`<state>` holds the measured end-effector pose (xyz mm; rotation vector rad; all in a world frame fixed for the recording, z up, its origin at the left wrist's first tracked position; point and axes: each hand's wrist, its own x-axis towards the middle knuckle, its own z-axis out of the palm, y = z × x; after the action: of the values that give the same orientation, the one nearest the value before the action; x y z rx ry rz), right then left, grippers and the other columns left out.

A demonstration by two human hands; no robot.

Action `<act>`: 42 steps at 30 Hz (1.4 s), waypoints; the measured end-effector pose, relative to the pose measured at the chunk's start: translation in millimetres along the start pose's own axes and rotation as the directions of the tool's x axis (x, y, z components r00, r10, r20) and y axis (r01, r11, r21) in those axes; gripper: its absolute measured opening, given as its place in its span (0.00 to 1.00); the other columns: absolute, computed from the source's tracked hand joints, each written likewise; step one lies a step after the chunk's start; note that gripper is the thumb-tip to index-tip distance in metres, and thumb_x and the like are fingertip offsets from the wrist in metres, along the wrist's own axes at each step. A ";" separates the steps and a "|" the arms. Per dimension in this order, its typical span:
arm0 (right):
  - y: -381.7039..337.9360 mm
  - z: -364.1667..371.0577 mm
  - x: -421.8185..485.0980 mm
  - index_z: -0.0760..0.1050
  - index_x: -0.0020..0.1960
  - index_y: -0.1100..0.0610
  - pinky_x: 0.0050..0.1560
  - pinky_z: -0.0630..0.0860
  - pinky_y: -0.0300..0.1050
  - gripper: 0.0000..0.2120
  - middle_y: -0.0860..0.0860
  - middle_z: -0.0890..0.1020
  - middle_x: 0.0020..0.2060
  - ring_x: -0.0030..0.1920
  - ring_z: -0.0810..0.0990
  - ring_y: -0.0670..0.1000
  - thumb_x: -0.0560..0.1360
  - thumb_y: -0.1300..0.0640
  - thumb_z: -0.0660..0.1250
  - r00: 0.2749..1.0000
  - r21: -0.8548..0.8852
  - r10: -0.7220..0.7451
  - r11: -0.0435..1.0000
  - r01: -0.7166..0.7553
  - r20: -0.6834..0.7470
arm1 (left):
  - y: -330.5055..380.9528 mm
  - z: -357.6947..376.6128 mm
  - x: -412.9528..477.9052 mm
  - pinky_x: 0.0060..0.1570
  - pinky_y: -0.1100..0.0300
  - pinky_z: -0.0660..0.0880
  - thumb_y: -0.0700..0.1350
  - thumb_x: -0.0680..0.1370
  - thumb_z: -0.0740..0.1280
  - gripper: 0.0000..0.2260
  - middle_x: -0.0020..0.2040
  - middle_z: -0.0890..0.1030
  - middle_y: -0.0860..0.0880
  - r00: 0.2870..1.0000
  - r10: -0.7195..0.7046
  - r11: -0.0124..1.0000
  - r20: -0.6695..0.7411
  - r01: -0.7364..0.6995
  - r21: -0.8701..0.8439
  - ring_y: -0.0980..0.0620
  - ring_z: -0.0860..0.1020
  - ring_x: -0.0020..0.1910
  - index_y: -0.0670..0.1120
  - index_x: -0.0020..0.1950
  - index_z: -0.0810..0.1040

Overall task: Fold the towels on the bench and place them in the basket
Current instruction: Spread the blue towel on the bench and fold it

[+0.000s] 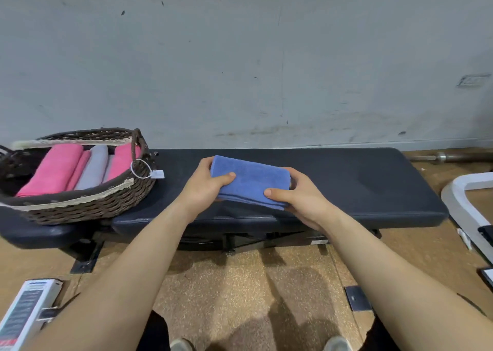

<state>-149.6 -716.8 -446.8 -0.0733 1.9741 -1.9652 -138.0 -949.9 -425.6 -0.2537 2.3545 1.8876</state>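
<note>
A folded blue towel (250, 181) is held just above the black padded bench (360, 182), tilted down toward its right end. My left hand (205, 184) grips the towel's left end, thumb on top. My right hand (296, 198) grips its right front corner, thumb on top and fingers underneath. At the bench's left end stands a dark woven basket (88, 206) holding folded pink towels (53, 170) and a grey towel (93, 169) side by side.
A grey wall rises right behind the bench. A white tag (157, 174) hangs from the basket's handle. A white frame (464, 198) lies on the floor at the right, a white box (24, 316) at the lower left. A metal bar (450, 157) lies by the wall.
</note>
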 end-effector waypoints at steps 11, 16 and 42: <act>-6.4 44.8 -10.9 0.78 0.61 0.57 0.56 0.82 0.52 0.24 0.52 0.87 0.49 0.49 0.87 0.52 0.67 0.59 0.81 0.987 -0.099 -0.004 0.995 -0.013 -0.160 | -16.1 -41.5 -26.8 0.48 0.54 0.82 0.49 0.69 0.79 0.27 0.53 0.83 0.50 0.994 0.057 0.992 -0.091 -0.046 0.114 0.52 0.83 0.51 0.50 0.64 0.72; -41.5 65.8 -3.5 0.78 0.61 0.61 0.51 0.81 0.46 0.22 0.55 0.86 0.51 0.52 0.86 0.54 0.69 0.65 0.78 0.977 0.033 -0.046 0.998 0.054 -0.208 | -9.8 -48.4 -47.3 0.43 0.64 0.73 0.52 0.69 0.79 0.23 0.52 0.78 0.55 0.981 0.067 0.990 -0.184 -0.042 0.137 0.58 0.77 0.49 0.50 0.59 0.72; -128.1 344.2 191.7 0.75 0.68 0.56 0.60 0.75 0.45 0.24 0.55 0.80 0.63 0.62 0.78 0.56 0.72 0.65 0.68 0.933 -0.814 -0.191 0.455 0.361 0.307 | -11.3 -266.0 -26.4 0.51 0.53 0.71 0.60 0.73 0.70 0.22 0.53 0.81 0.49 0.860 -0.022 0.708 -0.510 0.374 0.599 0.45 0.78 0.55 0.51 0.62 0.72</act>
<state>-258.7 -1105.3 -352.9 -0.8427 2.7352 -0.8048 -105.5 -1210.3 -373.0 -0.9317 2.9743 0.7881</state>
